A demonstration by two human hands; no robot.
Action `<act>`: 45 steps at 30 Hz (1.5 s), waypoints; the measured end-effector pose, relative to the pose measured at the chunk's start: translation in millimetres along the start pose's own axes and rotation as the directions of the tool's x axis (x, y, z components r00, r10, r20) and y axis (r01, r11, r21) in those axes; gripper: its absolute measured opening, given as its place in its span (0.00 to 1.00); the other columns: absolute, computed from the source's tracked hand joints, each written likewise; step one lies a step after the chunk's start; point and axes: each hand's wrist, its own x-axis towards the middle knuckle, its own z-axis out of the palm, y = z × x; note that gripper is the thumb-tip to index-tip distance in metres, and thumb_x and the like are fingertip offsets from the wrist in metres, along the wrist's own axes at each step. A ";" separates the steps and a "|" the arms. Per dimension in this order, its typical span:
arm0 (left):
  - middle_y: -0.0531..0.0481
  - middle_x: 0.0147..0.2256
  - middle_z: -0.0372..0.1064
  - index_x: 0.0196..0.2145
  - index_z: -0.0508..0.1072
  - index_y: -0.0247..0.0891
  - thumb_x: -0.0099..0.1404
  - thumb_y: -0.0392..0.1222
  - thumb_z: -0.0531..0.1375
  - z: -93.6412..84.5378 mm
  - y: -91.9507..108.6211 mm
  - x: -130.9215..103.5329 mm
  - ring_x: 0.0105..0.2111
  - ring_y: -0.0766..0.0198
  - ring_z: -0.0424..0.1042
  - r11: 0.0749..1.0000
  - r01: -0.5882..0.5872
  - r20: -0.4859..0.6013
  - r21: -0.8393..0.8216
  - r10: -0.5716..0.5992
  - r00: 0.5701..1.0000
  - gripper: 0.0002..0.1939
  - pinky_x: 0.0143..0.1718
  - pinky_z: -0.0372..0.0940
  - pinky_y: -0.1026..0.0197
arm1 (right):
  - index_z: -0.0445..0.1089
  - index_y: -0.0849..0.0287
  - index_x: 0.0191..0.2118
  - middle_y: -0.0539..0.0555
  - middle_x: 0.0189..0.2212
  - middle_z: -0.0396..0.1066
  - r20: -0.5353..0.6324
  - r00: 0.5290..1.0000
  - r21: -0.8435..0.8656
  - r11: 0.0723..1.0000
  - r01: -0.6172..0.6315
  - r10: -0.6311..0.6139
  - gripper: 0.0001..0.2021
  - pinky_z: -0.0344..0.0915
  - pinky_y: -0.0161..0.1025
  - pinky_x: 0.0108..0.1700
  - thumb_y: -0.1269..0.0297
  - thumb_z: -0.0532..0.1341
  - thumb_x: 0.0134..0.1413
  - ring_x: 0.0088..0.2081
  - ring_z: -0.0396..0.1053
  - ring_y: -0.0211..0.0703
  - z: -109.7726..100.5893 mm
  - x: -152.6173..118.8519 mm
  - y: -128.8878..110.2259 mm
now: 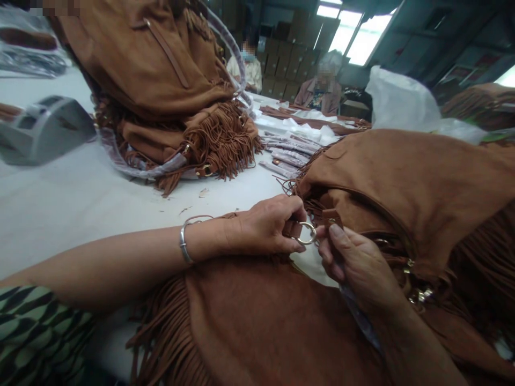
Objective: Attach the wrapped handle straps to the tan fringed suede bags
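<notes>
My left hand [267,225] is closed on a short brown tab that carries a gold metal ring [307,234]. The ring stands out from between its thumb and fingers. Close on the right, my right hand [354,257] pinches the end of a brown leather strap [331,219] between thumb and fingers. Clear plastic wrap [362,321] trails from beneath this hand. Below both hands lies a brown suede fringed bag [273,321]. Another brown suede bag [414,177] rests to the right, with gold hardware showing at its edge.
A fringed bag [161,69] with plastic-wrapped handles stands at the back left. Beside it is a grey tape dispenser [48,128]. Plastic-wrapped straps [292,153] lie across the white table [161,214]. Two people sit at the far side, before stacked cartons [287,59].
</notes>
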 end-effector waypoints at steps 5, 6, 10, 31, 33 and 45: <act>0.50 0.34 0.67 0.36 0.66 0.35 0.50 0.41 0.68 3.6 -3.4 0.0 0.35 0.64 0.65 0.998 -0.031 -0.026 0.046 0.032 0.999 0.19 0.35 0.62 0.62 | 0.65 0.60 0.33 0.44 0.17 0.60 0.094 0.995 0.020 1.000 -0.024 0.022 0.17 0.42 0.25 0.14 0.49 0.62 0.54 0.13 0.49 0.25 1.8 -1.4 -1.2; 0.50 0.34 0.67 0.36 0.66 0.35 0.50 0.41 0.68 4.0 -3.6 0.2 0.35 0.63 0.65 0.998 -0.039 -0.025 0.054 0.040 0.999 0.18 0.35 0.62 0.62 | 0.65 0.60 0.32 0.44 0.17 0.59 0.108 0.994 0.021 0.999 -0.034 0.032 0.17 0.42 0.25 0.14 0.50 0.63 0.53 0.13 0.48 0.24 2.6 -1.5 -1.7; 0.52 0.31 0.65 0.35 0.66 0.35 0.50 0.40 0.68 3.8 -2.5 0.6 0.33 0.64 0.64 0.997 -0.050 -0.030 0.060 0.052 0.998 0.17 0.34 0.61 0.63 | 0.64 0.60 0.30 0.43 0.17 0.59 0.117 0.992 0.024 0.998 -0.058 0.055 0.16 0.42 0.25 0.15 0.51 0.64 0.52 0.13 0.49 0.24 5.1 -1.8 -3.0; 0.49 0.34 0.65 0.43 0.67 0.32 0.59 0.39 0.59 -20.2 15.7 0.1 0.33 0.65 0.62 0.966 -0.254 0.287 0.042 0.231 0.929 0.15 0.36 0.60 0.64 | 0.62 0.60 0.30 0.42 0.15 0.52 0.252 0.961 0.171 0.973 -0.156 0.110 0.16 0.43 0.24 0.15 0.53 0.65 0.50 0.15 0.46 0.26 5.3 -7.9 -7.3; 0.48 0.34 0.65 0.43 0.67 0.31 0.60 0.44 0.60 -19.7 15.8 -0.8 0.33 0.65 0.63 0.966 -0.255 0.274 -0.027 0.253 0.928 0.16 0.36 0.60 0.63 | 0.61 0.60 0.29 0.41 0.15 0.50 0.274 0.952 0.223 0.954 -0.202 0.138 0.15 0.42 0.24 0.15 0.55 0.65 0.51 0.15 0.45 0.26 4.9 -7.9 -7.9; 0.52 0.26 0.65 0.31 0.68 0.34 0.55 0.52 0.64 6.1 6.2 -2.6 0.27 0.67 0.62 0.986 -0.063 -0.203 0.155 0.094 0.975 0.17 0.30 0.59 0.64 | 0.65 0.61 0.32 0.44 0.18 0.59 0.036 0.999 0.133 0.991 0.004 -0.009 0.15 0.41 0.26 0.16 0.55 0.68 0.46 0.14 0.48 0.26 19.9 -10.3 -8.4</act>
